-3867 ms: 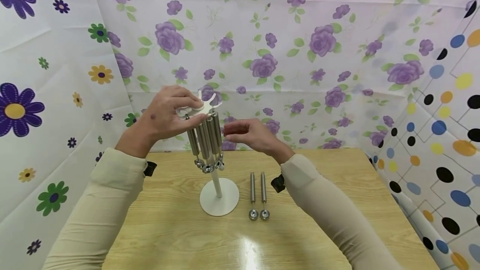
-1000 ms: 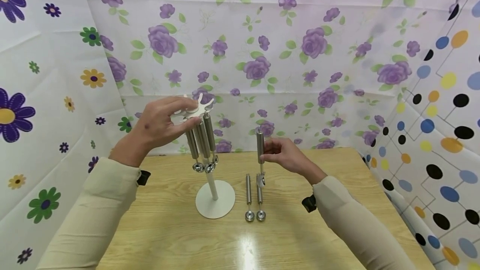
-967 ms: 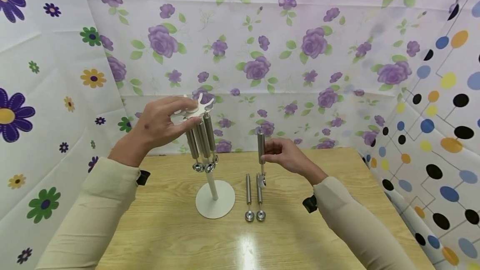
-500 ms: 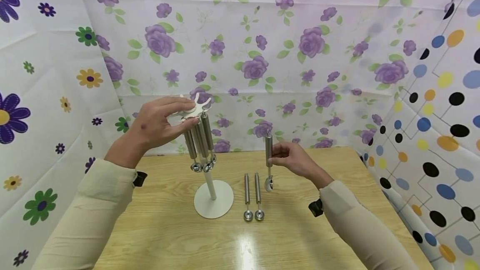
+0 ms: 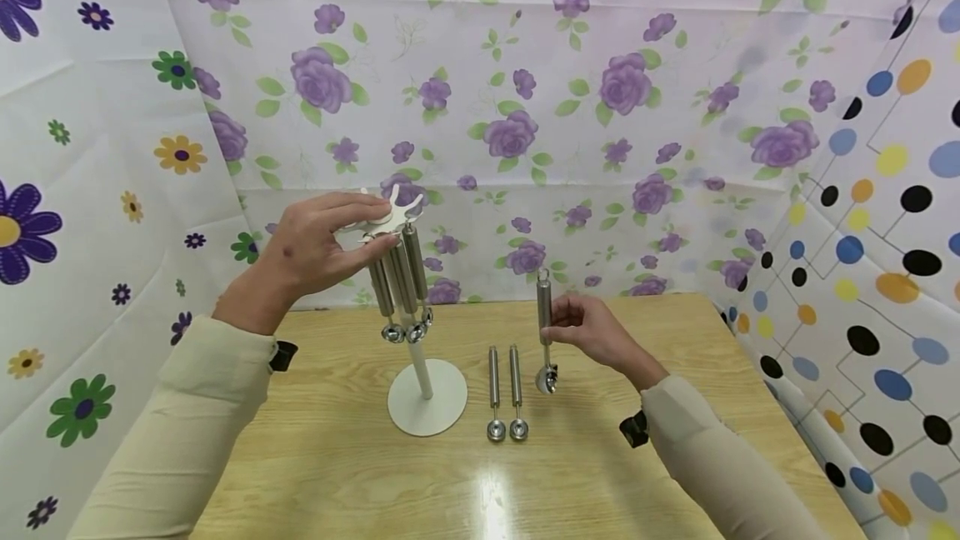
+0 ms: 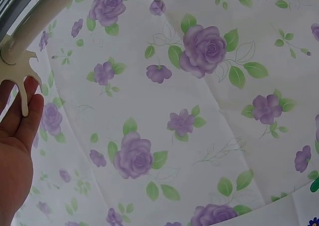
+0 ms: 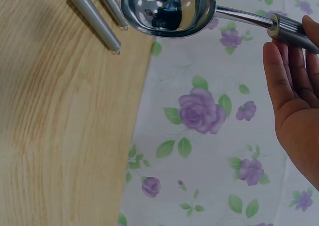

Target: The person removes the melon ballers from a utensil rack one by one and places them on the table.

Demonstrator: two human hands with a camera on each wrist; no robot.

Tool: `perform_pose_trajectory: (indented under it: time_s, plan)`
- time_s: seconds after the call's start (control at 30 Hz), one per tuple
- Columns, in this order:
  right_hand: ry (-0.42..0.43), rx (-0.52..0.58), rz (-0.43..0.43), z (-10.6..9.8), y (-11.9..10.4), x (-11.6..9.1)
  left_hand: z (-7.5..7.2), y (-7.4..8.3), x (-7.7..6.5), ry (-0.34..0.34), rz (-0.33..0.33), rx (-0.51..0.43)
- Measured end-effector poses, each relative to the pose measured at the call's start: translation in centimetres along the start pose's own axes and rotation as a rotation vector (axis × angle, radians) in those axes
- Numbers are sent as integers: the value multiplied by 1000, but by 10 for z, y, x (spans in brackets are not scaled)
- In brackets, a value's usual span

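Observation:
My left hand (image 5: 318,244) grips the top of a white stand (image 5: 401,213), thumb at its near edge and fingers over the top. In the left wrist view, its fingers (image 6: 30,119) lie against the pronged top plate. Several metal scoops (image 5: 405,282) hang from the prongs, handles up and round bowls down. To the right, my right hand (image 5: 596,332) pinches another scoop (image 5: 544,315) by its handle, held upright with the bowl over the table. The right wrist view shows that scoop's shiny bowl (image 7: 167,9) close up. Two more scoops (image 5: 504,390) lie side by side between stand and right hand.
The stand's round white base (image 5: 427,419) rests on the wooden table (image 5: 360,473). Behind the table hangs a floral cloth (image 5: 465,65); a flower-print cloth (image 5: 112,273) and a dotted cloth (image 5: 862,273) close off the sides.
The right hand was at the stand; it has since taken a scoop off it and carried it right. Over the last second the scoop has moved farther right and lower. The left hand keeps its grip.

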State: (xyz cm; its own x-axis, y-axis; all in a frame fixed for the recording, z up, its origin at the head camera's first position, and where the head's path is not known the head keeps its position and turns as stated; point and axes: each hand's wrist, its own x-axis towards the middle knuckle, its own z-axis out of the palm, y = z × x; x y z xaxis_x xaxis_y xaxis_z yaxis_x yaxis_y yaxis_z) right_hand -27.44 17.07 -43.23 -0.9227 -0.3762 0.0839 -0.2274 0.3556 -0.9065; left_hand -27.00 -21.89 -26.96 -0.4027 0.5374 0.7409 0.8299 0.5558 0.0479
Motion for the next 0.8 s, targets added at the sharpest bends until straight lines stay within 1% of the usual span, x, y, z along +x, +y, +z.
perform_pose_trajectory:
  time_s: [0.17, 0.33, 0.47, 0.57, 0.67, 0.8]
  plan:
    - [9, 5, 7, 3, 11, -2, 1, -1, 0, 26, 19, 9]
    - [32, 1, 36, 7, 17, -5, 2, -1, 0, 39, 24, 5]
    - [40, 17, 57, 10, 8, -13, 2, -1, 0, 47, 35, 10]
    - [36, 29, 49, 12, 3, -19, 2, -2, 0, 53, 47, 18]
    - [38, 43, 55, 14, 9, -21, 3, -2, 0, 58, 53, 19]
    - [41, 74, 89, 16, 28, -19, 3, -2, 0, 62, 54, 22]
